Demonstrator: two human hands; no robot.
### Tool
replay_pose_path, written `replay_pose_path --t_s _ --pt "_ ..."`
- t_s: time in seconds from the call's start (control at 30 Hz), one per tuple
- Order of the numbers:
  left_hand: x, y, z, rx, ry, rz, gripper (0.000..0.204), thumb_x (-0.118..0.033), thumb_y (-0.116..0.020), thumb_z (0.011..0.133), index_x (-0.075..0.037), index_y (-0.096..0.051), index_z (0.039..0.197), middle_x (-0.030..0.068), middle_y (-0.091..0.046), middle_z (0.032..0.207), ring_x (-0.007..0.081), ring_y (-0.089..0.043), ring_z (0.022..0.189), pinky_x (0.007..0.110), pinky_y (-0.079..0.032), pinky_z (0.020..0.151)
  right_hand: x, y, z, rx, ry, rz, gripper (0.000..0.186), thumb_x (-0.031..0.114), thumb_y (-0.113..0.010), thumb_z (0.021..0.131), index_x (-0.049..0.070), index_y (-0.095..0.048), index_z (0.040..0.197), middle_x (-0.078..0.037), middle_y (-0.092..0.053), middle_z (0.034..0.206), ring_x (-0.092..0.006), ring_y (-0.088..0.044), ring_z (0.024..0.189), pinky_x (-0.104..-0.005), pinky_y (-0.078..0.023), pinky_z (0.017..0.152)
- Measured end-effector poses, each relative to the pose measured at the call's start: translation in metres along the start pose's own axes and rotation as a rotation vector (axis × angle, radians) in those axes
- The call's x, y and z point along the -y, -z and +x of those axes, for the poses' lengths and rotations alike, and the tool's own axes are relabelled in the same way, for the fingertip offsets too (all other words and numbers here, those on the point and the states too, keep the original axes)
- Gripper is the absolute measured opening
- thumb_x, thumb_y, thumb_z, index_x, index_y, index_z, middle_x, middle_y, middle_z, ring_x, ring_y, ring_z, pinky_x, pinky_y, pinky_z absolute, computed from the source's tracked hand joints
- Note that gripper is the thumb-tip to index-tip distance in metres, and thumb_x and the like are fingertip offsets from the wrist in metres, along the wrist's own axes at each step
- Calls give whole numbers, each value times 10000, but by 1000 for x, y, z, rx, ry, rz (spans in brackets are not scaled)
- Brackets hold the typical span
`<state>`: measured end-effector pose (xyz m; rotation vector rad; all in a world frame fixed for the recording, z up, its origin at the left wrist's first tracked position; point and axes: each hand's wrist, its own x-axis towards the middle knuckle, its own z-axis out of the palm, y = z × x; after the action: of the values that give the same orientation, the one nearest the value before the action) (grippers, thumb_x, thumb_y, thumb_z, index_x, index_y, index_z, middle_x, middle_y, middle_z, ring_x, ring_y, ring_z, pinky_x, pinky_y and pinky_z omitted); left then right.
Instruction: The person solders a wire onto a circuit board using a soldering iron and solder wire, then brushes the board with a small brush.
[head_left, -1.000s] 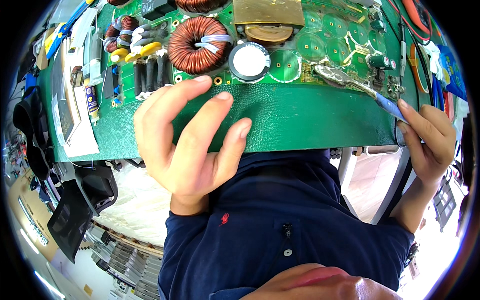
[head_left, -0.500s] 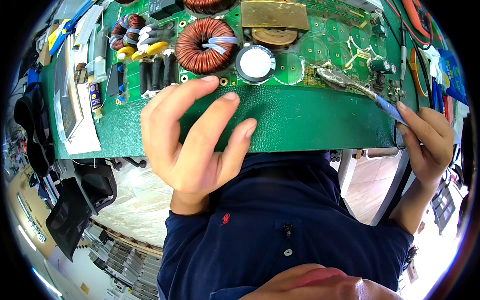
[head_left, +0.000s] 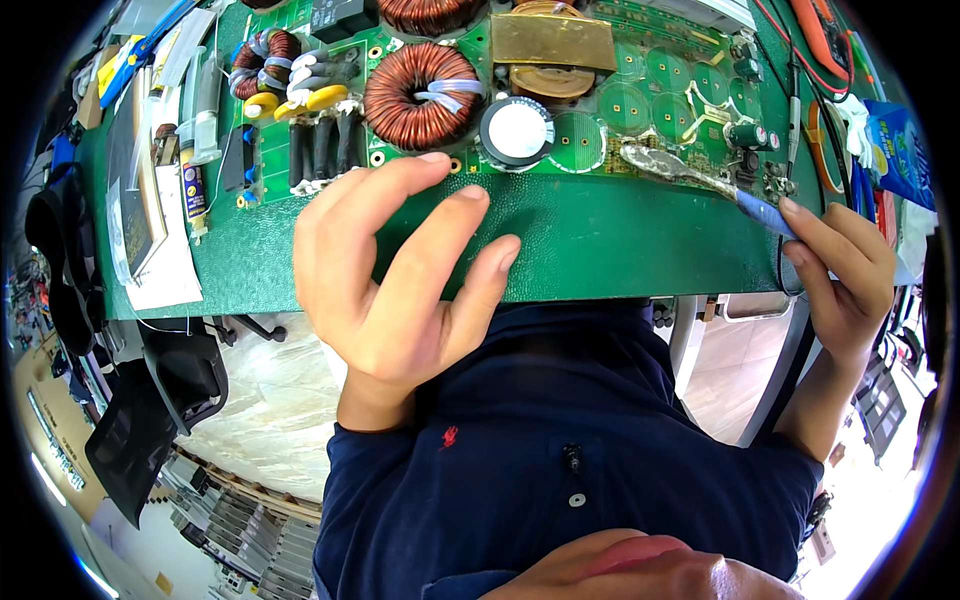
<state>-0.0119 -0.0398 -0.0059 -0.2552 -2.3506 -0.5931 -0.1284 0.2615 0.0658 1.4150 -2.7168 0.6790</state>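
A large green circuit board (head_left: 270, 180) lies along the far side of the table. My right hand (head_left: 845, 275) pinches the blue handle of a slim toothbrush-like tool (head_left: 745, 200) between thumb and fingers. Its grimy grey oval head rests on or just above the board's front right edge, near several round capacitor outlines. My left hand (head_left: 390, 270) is empty, with curled fingers spread apart. Its index fingertip is at the board's front edge, below a copper-wound coil (head_left: 423, 95); contact is unclear. A round capacitor with a white top (head_left: 516, 132) stands right of that coil.
A green mat (head_left: 590, 240) covers the table up to its front edge. At left are white paper (head_left: 170, 270), a small tube (head_left: 193, 190) and syringes (head_left: 206, 130). Cables, an orange-red tool (head_left: 818, 40) and a blue packet (head_left: 900, 150) crowd the right. A black chair (head_left: 185, 370) stands lower left.
The view has shifted slightly. The toothbrush-like tool and my right hand appear a little further left, my left hand a little further right; their places against the board hardly differ.
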Motion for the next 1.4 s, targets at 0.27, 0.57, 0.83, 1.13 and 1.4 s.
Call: replay_pose_path --t_s 0.27,0.57,0.83,1.13,1.4 --pt "-1 0 0 0 13 -4 264 -148 -757 677 -24 -684 898 142 -635 1003 284 -587 887 359 -465 779 2 2 0 -3 66 -19 385 -22 -732 650 1 -694 1032 -38 -383 603 -163 -382 528 -307 -269 484" --pt "-2 0 2 11 16 -4 260 -135 -754 672 -22 -685 896 141 -635 1005 280 -586 891 352 -465 767 4 -1 3 -42 95 -72 387 -10 -735 642 2 -695 1026 -38 -370 579 -168 -378 515 -309 -262 478" --pt "-2 0 2 13 15 -5 252 -128 -753 672 -27 -686 893 147 -636 1008 282 -587 895 345 -456 726 2 -1 3 -28 110 -54 374 -12 -731 642 -1 -695 1014 -40 -382 569 -172 -375 504 -311 -261 474" --pt "-2 0 1 20 18 8 252 -121 -750 679 -17 -688 900 155 -637 1009 285 -594 904 346 -465 750 0 -1 3 -20 107 -69 366 -16 -723 654 -4 -692 1019 -45 -400 573 -174 -381 505 -313 -257 472" --pt "-4 1 2 20 33 -1 240 -74 -736 693 -11 -671 915 166 -638 1004 282 -600 903 342 -469 767 -3 -1 1 -19 102 -45 362 -29 -720 672 -16 -687 1032 -50 -455 607 -157 -401 524 -295 -271 469"
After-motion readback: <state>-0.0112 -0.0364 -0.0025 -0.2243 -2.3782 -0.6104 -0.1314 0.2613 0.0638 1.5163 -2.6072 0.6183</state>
